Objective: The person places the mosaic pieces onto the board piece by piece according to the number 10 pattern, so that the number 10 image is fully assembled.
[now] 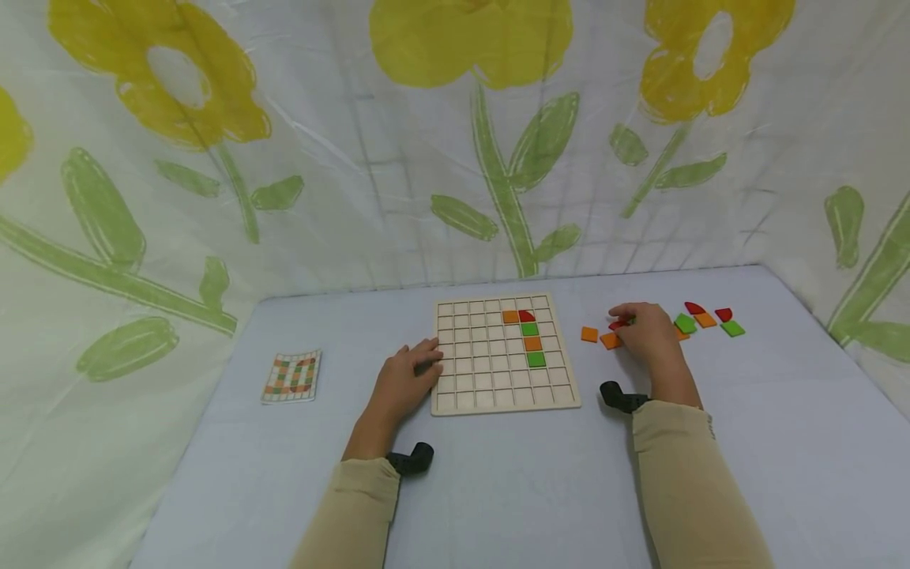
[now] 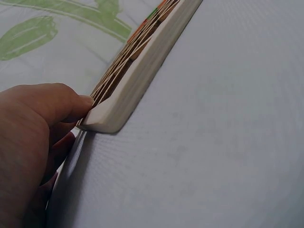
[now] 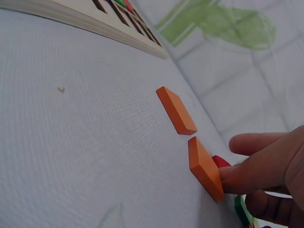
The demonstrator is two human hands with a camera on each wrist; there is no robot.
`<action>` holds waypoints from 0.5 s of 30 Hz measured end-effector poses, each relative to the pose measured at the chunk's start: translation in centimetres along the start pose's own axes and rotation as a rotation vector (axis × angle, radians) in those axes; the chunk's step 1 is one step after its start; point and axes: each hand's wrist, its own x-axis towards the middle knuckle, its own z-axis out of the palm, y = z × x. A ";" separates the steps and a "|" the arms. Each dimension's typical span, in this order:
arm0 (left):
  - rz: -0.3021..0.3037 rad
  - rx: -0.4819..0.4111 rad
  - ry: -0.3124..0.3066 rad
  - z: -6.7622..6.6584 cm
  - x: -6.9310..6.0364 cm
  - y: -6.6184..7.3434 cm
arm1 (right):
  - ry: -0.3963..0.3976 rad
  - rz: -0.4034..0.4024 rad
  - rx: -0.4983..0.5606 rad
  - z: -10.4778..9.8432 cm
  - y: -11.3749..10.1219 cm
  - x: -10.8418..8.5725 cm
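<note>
My left hand (image 1: 407, 383) rests at the left edge of a square wooden grid board (image 1: 472, 358). In the left wrist view its thumb touches the board's rim (image 2: 107, 116) at a corner. Orange, red and green tiles fill several cells at the board's upper right. Right of the board, my right hand (image 1: 648, 336) reaches low among loose tiles. Its thumb (image 3: 237, 178) touches an orange square tile (image 3: 204, 168), beside a red piece (image 3: 220, 161) partly hidden behind the thumb. The index finger stands apart above them. Some tiles lie hidden under this hand.
A small patterned card (image 1: 291, 378) lies to the left on the pale tablecloth (image 1: 505, 490). Another orange square (image 1: 589, 334) sits between board and right hand. Further right are a green pentagon (image 1: 686, 323), red rounded pieces (image 1: 694, 307) and a green tile (image 1: 732, 328). A flowered curtain (image 1: 327, 197) hangs behind.
</note>
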 end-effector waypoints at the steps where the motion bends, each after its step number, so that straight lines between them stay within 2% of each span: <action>1: -0.004 -0.001 -0.003 0.0 0.0 0.0 | 0.003 -0.003 -0.004 0.0 -0.1 0.0; 5: -0.017 0.005 -0.007 0.0 -0.1 0.0 | 0.003 0.000 -0.012 0.1 -0.3 0.0; 10: 0.001 0.011 -0.002 -0.1 -0.1 0.0 | -0.016 0.027 -0.003 0.0 -0.4 -0.1; 15: 0.012 0.003 -0.004 -0.1 0.0 0.0 | -0.044 0.052 0.048 -0.3 -0.8 -0.3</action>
